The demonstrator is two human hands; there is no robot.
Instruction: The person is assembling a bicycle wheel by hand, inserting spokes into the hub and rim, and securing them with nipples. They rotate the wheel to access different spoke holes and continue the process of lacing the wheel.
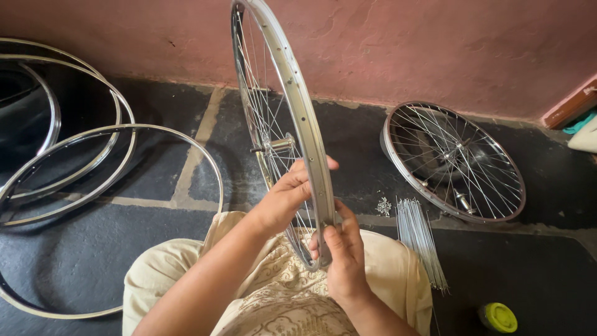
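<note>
over lap, left hand (283, 199) and right hand (344, 252) gripping wheel (283, 134) (upright)

Wheel rim (305, 118): bright silver chrome, row of small dark holes along it; spokes thin silver, hub (273, 146) silver. Second wheel (453, 160) by the wall: same silver, crossed spoke pattern. Bare rims (112, 180) on the left: silver. Loose spoke bundle (420, 239): silver-grey. Floor (93, 249): dark charcoal slabs, pale tan joint lines. Wall (435, 50): dusty pink-brown, mottled. Lap garment (273, 298): cream with faint paisley-like pattern. Small lid (498, 317): yellow-green.
</note>
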